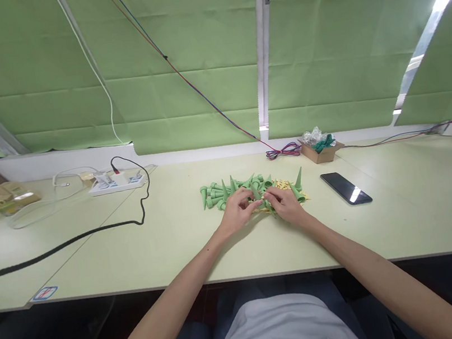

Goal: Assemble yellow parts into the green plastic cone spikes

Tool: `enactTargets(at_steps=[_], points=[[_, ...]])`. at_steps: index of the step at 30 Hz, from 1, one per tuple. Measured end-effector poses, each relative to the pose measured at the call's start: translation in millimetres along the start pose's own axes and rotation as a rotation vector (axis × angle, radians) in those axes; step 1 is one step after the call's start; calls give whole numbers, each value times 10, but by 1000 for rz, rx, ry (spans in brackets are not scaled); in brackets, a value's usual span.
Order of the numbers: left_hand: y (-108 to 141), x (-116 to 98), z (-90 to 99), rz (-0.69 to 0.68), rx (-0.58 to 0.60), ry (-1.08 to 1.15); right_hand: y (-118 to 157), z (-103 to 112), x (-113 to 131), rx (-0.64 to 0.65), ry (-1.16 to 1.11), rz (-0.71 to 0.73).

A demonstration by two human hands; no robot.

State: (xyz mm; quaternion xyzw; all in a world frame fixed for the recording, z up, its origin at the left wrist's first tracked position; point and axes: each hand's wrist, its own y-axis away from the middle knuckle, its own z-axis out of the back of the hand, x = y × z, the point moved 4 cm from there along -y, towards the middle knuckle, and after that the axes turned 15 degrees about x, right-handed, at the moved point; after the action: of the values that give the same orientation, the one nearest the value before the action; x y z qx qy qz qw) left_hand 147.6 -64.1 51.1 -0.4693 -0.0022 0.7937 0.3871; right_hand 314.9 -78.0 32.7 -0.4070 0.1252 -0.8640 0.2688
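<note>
1. Your left hand (237, 211) is holding a green cone (255, 192), fingers nearly closed.
2. Your right hand (285, 204) is sitting alongside, fingers bunched; hold unclear.
3. Other cones (214, 194) are lying on the counter (175, 228).

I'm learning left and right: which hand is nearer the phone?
The right hand; the phone lies to its right. The left hand is farther, on the right hand's other side.

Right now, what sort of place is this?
Likely a workshop or workroom: a long pale table, a pile of green cone-shaped parts beside small yellow pieces, and a power strip.
</note>
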Motion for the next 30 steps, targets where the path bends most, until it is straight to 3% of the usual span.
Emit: enactTargets(at_steps=[18,30], points=[[8,103,-37,-70,-8,-175,-20,-5,-13,-42,54,-9],[-33,11,-32,33,-67,32,-15,36,-46,-132,14,-80]])
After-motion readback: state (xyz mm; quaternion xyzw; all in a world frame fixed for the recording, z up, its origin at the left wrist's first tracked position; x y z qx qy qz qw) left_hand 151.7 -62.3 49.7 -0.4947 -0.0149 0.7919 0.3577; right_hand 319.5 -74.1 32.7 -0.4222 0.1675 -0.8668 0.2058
